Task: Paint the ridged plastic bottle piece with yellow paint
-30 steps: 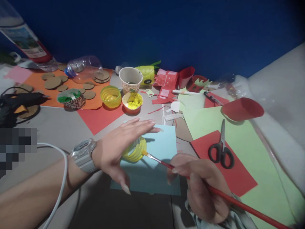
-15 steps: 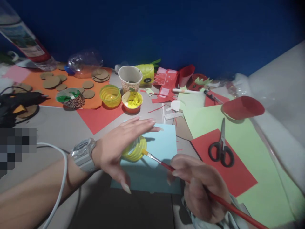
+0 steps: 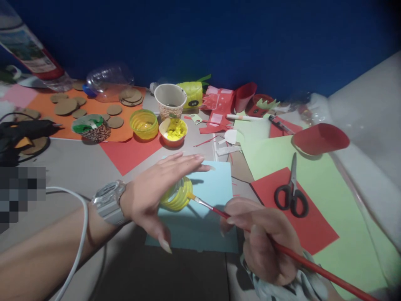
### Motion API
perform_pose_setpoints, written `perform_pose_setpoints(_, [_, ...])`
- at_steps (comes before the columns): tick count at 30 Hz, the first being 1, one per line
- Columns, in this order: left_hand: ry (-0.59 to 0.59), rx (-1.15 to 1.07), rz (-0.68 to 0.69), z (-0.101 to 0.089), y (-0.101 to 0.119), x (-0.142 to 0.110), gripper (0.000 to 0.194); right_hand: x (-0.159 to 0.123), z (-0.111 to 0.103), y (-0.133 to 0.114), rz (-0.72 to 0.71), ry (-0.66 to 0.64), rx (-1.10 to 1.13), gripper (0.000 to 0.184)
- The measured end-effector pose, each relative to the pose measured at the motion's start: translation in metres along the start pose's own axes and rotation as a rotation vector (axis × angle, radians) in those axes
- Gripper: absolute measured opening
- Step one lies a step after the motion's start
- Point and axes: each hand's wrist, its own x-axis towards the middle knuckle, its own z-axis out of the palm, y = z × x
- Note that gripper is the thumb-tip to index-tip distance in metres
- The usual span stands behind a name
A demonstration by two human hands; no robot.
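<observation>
My left hand (image 3: 159,188), with a silver watch (image 3: 108,201) on the wrist, lies flat with its fingers stretched out on top of a yellow ribbed plastic piece (image 3: 180,196). That piece rests on a light blue paper sheet (image 3: 209,217). My right hand (image 3: 261,244) is closed round a red-handled paintbrush (image 3: 282,248). The brush's yellow tip touches the right side of the yellow piece. A small bowl of yellow paint (image 3: 173,131) stands farther back.
Black scissors (image 3: 291,194) lie on red paper over green sheets at the right. Behind are a paper cup (image 3: 171,100), a yellow plastic cup (image 3: 144,124), cardboard discs on orange paper (image 3: 65,106), a glue gun (image 3: 21,131) and a white cable (image 3: 78,242).
The brush tip has shifted slightly upward along the yellow piece. My left hand stays flat on the piece.
</observation>
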Motion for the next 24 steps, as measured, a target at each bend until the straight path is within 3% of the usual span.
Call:
perform_pose_setpoints(4, [-0.006, -0.008, -0.011, 0.0002, -0.0011, 0.0002, 0.138, 0.0008, 0.0017, -0.0004, -0.004, 0.082, 0.059, 0.017])
perform_pose_setpoints(24, [0.025, -0.046, 0.024, 0.0041, -0.0059, 0.0008, 0.138, 0.0087, -0.002, -0.0002, 0.121, 0.055, 0.279, 0.02])
